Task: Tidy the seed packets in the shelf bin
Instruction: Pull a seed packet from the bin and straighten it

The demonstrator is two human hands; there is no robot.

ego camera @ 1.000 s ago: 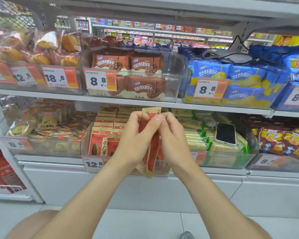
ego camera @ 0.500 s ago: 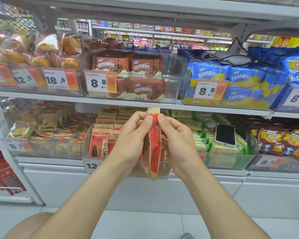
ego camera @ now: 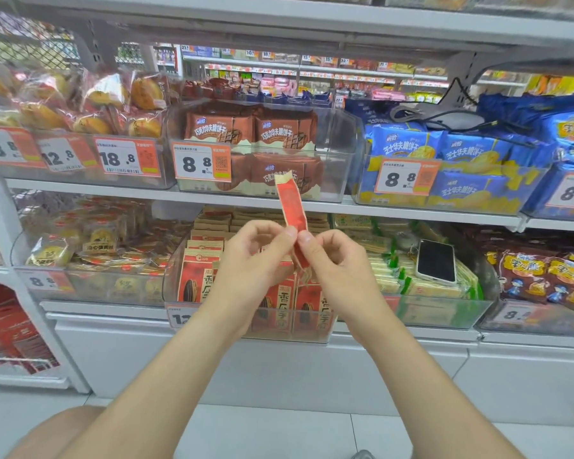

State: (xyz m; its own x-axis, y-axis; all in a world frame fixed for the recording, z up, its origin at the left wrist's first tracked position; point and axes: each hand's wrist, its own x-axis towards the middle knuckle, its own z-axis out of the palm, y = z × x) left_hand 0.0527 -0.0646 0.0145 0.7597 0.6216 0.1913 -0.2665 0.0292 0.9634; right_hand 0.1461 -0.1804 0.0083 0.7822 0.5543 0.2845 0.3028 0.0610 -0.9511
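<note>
Centre: one red seed packet [ego camera: 290,207], seen nearly edge-on, pinched below its middle between thumb and forefinger of the left hand [ego camera: 256,260] and of the right hand [ego camera: 340,266]. Remaining fingers of both hands loosely curled; pinching fingertips almost meeting across the packet. Held in the air, tilted with the cream-coloured top end leaning left, above and in front of the clear shelf bin [ego camera: 170,276] on the lower shelf, the top end overlapping the shelf edge above.

Inside that bin: matching sunflower-seed packets [ego camera: 198,276], upright in rows, red faces forward, cream tops in ranks toward the back. On the bin's front wall, partly hidden by the left forearm: a price tag [ego camera: 178,318].

Just to the right, in the neighbouring bin: green-and-cream packs [ego camera: 386,276], with a smartphone [ego camera: 436,261] lying screen-up on top of them.

On the upper shelf: brown chocolate wafer packs [ego camera: 252,130] directly above the seed bin, blue wafer packs [ego camera: 408,147] to the right, bagged cakes [ego camera: 106,104] to the left.
</note>
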